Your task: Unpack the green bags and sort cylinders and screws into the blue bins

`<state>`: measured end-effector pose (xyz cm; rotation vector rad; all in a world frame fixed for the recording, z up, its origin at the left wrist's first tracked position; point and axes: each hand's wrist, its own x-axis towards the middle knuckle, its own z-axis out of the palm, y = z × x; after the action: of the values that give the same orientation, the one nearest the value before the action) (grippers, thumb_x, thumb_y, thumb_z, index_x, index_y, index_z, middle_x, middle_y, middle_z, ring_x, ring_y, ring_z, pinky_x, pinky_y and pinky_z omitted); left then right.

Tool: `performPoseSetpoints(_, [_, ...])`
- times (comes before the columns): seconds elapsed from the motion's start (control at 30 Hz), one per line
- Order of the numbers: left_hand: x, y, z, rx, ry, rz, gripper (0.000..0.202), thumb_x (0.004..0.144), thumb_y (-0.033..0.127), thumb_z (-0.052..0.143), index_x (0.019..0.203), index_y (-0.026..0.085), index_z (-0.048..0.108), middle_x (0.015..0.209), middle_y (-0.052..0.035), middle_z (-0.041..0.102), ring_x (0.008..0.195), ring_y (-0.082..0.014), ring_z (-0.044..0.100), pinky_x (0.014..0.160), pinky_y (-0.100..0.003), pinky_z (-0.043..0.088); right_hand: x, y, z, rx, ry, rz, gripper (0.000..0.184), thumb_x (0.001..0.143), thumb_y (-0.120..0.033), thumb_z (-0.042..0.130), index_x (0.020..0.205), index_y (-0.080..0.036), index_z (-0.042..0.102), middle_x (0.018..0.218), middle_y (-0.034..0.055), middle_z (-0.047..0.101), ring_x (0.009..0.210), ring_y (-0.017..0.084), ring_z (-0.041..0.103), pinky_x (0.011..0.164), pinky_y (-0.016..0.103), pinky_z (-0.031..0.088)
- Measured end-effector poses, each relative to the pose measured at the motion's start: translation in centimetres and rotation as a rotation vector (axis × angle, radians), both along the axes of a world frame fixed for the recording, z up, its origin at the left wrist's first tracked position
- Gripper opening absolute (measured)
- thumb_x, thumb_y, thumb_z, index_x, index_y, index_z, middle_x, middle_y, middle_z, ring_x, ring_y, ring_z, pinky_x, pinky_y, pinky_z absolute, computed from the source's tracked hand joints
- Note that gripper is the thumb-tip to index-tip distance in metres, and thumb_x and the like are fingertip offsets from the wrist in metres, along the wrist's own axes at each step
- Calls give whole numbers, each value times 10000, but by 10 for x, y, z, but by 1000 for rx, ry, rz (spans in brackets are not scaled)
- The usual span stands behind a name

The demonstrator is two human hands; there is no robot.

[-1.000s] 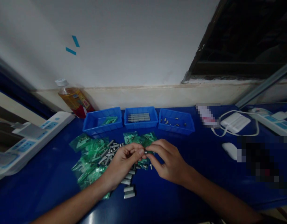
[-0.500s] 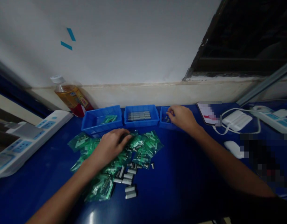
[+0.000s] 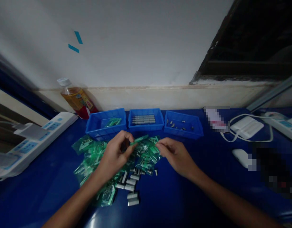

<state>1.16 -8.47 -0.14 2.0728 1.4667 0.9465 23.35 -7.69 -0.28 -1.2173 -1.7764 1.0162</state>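
My left hand point(image 3: 115, 155) is closed in a pinch on a small green plastic packet point(image 3: 139, 139), lifted just above a heap of similar green packets point(image 3: 93, 158) on the blue table. My right hand point(image 3: 175, 155) hovers to the right of the packet, fingers curled and nearly touching its end; I see nothing held in it. Short silver metal pieces point(image 3: 131, 186) lie loose in front of the heap. Behind stand three blue bins: the left bin point(image 3: 105, 125) holds a green packet, the middle bin point(image 3: 146, 122) silver bars, the right bin point(image 3: 184, 126) small screws.
A tea bottle point(image 3: 76, 99) leans against the wall at the back left, beside a white power strip point(image 3: 34, 139). On the right lie a phone point(image 3: 216, 120), a white charger with cable point(image 3: 247, 126) and a mouse point(image 3: 241, 156).
My right hand came back from the right bin to the packet heap. My left hand rose from the heap with a green packet pinched in it.
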Motion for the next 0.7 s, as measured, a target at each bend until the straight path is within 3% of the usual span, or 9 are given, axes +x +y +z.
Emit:
performPoseSetpoints(0.07, [9, -14, 4, 134, -15, -140, 77, 881, 123, 461, 850, 187, 488, 878, -18, 524, 748, -115, 529, 672, -229, 427, -9, -19, -3, -163, 166, 56, 331, 901, -433, 438, 760, -173, 587, 605, -5, 575, 551, 117, 542, 513, 226, 421])
performPoseSetpoints(0.13, [16, -23, 6, 196, 22, -297, 168, 875, 50, 434, 884, 193, 521, 974, -36, 513, 889, -121, 535, 780, -231, 429, -12, -26, -4, -217, 244, 38, 357, 906, -444, 431, 721, -171, 567, 591, -7, 566, 543, 112, 538, 512, 222, 426])
performPoseSetpoints(0.23, [22, -28, 8, 105, 21, -379, 160, 870, 112, 506, 985, 210, 557, 1077, -54, 506, 1001, -144, 523, 869, -252, 425, -11, -26, -6, -96, 195, -68, 279, 901, -363, 473, 711, -179, 563, 572, -23, 529, 530, 108, 521, 494, 216, 421])
performPoseSetpoints(0.33, [24, -28, 13, -56, -108, -266, 224, 844, 306, 583, 1046, 211, 568, 1063, -59, 550, 1037, -191, 518, 898, -305, 425, -10, -25, -13, 256, 51, -108, 145, 886, -228, 502, 855, -197, 640, 706, 6, 585, 629, 124, 568, 575, 236, 474])
performPoseSetpoints(0.4, [24, -27, 15, -178, -211, -166, 225, 876, 394, 503, 918, 195, 598, 920, -42, 585, 929, -189, 548, 821, -302, 448, -11, -27, -20, 495, -54, -69, 210, 870, -143, 505, 998, -217, 654, 818, 33, 604, 709, 132, 591, 640, 245, 498])
performPoseSetpoints(0.47, [21, -24, 15, -344, -286, -94, 324, 896, 429, 433, 744, 178, 570, 729, -13, 551, 721, -156, 538, 659, -262, 446, -13, -30, -26, 633, -141, -10, 318, 860, -86, 497, 1116, -228, 622, 894, 53, 594, 768, 139, 595, 675, 249, 511])
performPoseSetpoints(0.57, [7, -12, 19, -486, -336, -24, 322, 832, 438, 504, 650, 172, 506, 572, 33, 447, 532, -112, 428, 506, -220, 354, -16, -35, -31, 672, -224, 51, 428, 856, -56, 490, 1239, -240, 542, 1037, 85, 552, 909, 167, 575, 760, 286, 521])
performPoseSetpoints(0.7, [-33, 13, 41, -230, -269, 291, 267, 765, 399, 542, 652, 158, 518, 612, 25, 501, 597, -124, 471, 583, -229, 383, -17, -37, -28, 621, -264, 61, 440, 863, -125, 528, 1291, -205, 468, 1133, 115, 501, 1013, 205, 532, 860, 350, 508])
